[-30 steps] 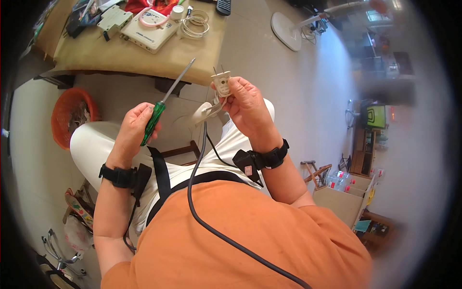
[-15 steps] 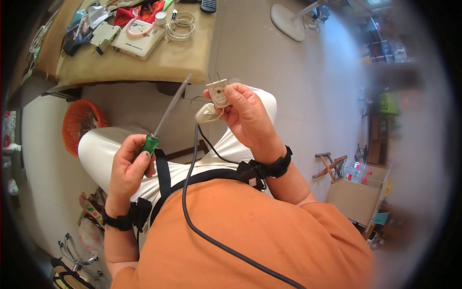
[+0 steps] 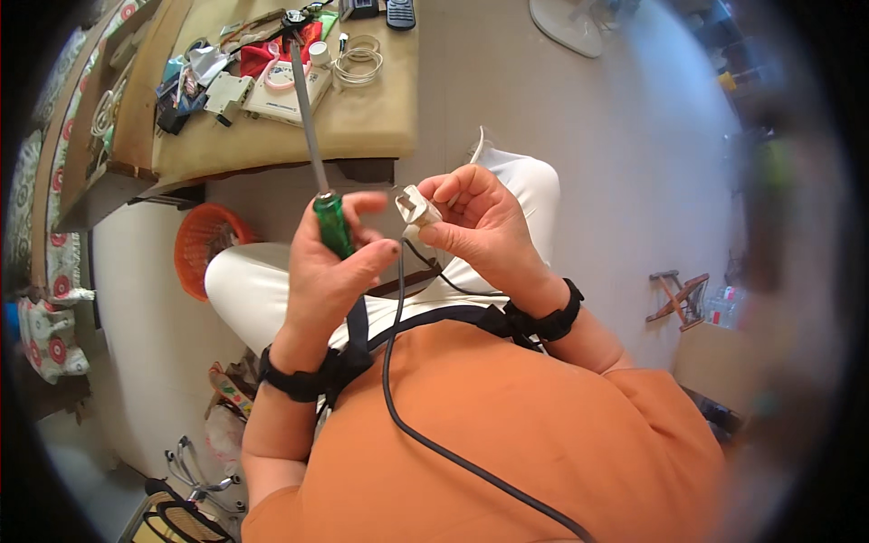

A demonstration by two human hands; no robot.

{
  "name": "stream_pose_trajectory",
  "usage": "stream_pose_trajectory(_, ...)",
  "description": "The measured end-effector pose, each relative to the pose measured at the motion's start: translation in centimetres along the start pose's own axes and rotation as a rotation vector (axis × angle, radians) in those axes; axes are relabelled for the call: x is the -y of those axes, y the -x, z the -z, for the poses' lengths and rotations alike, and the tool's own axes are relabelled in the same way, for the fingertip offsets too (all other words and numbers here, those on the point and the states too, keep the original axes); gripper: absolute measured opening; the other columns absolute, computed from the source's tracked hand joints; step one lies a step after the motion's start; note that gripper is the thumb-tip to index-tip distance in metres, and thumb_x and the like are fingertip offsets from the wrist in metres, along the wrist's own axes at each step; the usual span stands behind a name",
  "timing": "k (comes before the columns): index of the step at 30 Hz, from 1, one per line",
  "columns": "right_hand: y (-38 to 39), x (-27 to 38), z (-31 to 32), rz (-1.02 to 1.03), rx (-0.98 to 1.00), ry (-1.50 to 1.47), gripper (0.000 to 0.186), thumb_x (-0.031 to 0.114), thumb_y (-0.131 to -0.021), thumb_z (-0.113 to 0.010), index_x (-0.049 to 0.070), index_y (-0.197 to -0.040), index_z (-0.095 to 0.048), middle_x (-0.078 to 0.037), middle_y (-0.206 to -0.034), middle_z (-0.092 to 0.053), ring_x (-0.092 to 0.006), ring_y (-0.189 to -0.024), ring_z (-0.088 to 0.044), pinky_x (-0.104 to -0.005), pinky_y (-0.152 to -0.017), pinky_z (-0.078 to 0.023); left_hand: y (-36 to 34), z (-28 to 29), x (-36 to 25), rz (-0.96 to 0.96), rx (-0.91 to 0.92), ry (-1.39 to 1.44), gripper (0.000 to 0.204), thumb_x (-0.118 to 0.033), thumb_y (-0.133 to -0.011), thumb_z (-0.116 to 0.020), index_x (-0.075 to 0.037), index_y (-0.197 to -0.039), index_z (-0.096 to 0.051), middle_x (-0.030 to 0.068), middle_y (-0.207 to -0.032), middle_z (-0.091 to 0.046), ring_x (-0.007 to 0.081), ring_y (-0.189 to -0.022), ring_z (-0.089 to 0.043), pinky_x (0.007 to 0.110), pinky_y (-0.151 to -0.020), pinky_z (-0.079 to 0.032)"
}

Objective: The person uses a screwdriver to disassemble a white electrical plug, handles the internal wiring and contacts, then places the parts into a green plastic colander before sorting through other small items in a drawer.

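Observation:
My left hand (image 3: 328, 262) grips a screwdriver (image 3: 335, 226) by its green translucent handle. Its long metal shaft points up and away, and the tip overlaps the clutter on the table in this view. The left thumb and a blurred index finger spread toward the right hand, near a white electrical plug (image 3: 416, 206) but apart from it. My right hand (image 3: 480, 217) pinches that plug between thumb and fingers, turned so a recessed end shows; its pins are out of sight. Just below the plug, a black cable (image 3: 395, 362) runs down across my orange shirt.
A tan-covered table (image 3: 371, 127) ahead carries a white box (image 3: 288, 101), a coiled white cable (image 3: 358, 63), a remote control (image 3: 401, 14) and other clutter. An orange basket (image 3: 195, 249) stands on the floor to the left. A folding wooden stool (image 3: 677, 300) is at the right.
The screwdriver has swung from pointing up-right to up-left, and my left hand has come up closer to the plug. My right hand has turned the plug, so its pins no longer show.

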State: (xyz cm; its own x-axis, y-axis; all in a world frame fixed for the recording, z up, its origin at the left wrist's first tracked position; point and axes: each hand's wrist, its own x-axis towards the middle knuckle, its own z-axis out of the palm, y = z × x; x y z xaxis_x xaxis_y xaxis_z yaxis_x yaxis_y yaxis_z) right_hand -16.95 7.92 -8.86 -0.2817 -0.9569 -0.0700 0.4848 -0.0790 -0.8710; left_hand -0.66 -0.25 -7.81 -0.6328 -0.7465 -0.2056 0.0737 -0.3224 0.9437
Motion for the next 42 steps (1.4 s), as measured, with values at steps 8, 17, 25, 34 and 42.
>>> stream_pose_trajectory(8, 1.1, 1.3, 0.1, 0.129, 0.072, 0.528, 0.032, -0.001, -0.072, -0.071, 0.006, -0.094, -0.049, -0.002, -0.098, -0.057, -0.0041, -0.075, -0.049, -0.0196, -0.066, -0.044, -0.6, -1.2, 0.2, -0.083, 0.089, 0.094, 0.028, 0.005, -0.076, -0.064, -0.006, -0.091, -0.043, 0.0147, -0.108, -0.056, 0.0151, -0.083, -0.06, 0.022, -0.055, -0.052)
stream_pose_trajectory(17, 1.9, 1.6, 0.3, 0.113, 0.027, 0.581, 0.027, -0.001, -0.072, -0.07, 0.004, -0.095, -0.058, 0.002, -0.085, -0.058, -0.0025, -0.069, -0.05, -0.0174, -0.06, -0.042, -0.5, -1.0, 0.9, 0.107, 0.085, 0.492, 0.017, -0.005, -0.085, -0.06, -0.009, -0.092, -0.045, 0.0108, -0.093, -0.059, 0.0183, -0.081, -0.062, 0.027, -0.051, -0.056)
stream_pose_trajectory(25, 2.1, 1.2, 0.4, 0.283, -0.03, 0.518, 0.017, 0.006, -0.071, -0.072, 0.003, -0.084, -0.061, 0.0, -0.069, -0.055, -0.0041, -0.058, -0.048, -0.0191, -0.051, -0.039, -0.5, -0.8, 1.7, 0.185, 0.16, 0.583, 0.016, -0.013, -0.086, -0.06, -0.01, -0.093, -0.046, 0.0108, -0.095, -0.06, 0.0168, -0.079, -0.063, 0.027, -0.05, -0.054)
stream_pose_trajectory(34, 2.5, 1.3, 0.4, 0.283, -0.021, 0.489, 0.011, 0.0, -0.072, -0.069, 0.003, -0.079, -0.06, -0.003, -0.08, -0.061, -0.0057, -0.063, -0.054, -0.0197, -0.054, -0.043, -0.7, -0.9, 1.7, 0.245, 0.184, 0.66, 0.012, -0.016, -0.089, -0.056, -0.008, -0.093, -0.048, 0.0155, -0.102, -0.06, 0.0226, -0.086, -0.064, 0.026, -0.05, -0.053)
stream_pose_trajectory(42, 2.6, 1.6, 0.5, 0.358, -0.02, 0.582, 0.008, 0.004, -0.074, -0.068, 0.003, -0.075, -0.06, -0.005, -0.077, -0.064, -0.0081, -0.064, -0.058, -0.0201, -0.053, -0.043, -0.6, -0.8, 2.1, 0.324, 0.157, 0.72, 0.015, -0.018, -0.089, -0.055, -0.007, -0.097, -0.049, 0.0171, -0.104, -0.059, 0.0225, -0.087, -0.064, 0.025, -0.051, -0.053)
